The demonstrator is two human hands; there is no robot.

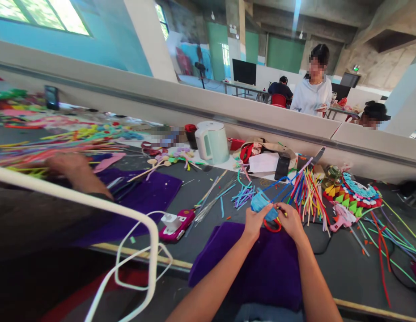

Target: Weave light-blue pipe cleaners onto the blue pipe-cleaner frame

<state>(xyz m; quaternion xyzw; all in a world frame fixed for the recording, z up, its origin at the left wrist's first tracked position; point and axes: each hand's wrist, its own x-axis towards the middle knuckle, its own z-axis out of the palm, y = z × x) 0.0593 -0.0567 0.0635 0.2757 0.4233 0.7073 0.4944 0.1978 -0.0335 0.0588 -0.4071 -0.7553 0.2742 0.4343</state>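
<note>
Light-blue craft piece (261, 202) is between our hands in the head view, above the far edge of a folded purple cloth (261, 264) on the dark table (349, 268). We see a rounded, bulging shape with fine, ridged bands running across it, paler at the upper left and deeper blue lower down. Darker blue stems (282, 190) lie just behind it, reaching up and to the right; we cannot tell if they are joined to it. A red loop (273, 226) shows right below it.

Our left hand (258, 219) grips its lower side between thumb and fingers. Our right hand (291, 220) has its fingertips pinched together at its right side; we cannot tell whether they hold the piece or something thinner.

Short blue and purple stems (242, 197) lie to its left, and a fanned multicoloured bundle (310, 192) to its right.
</note>
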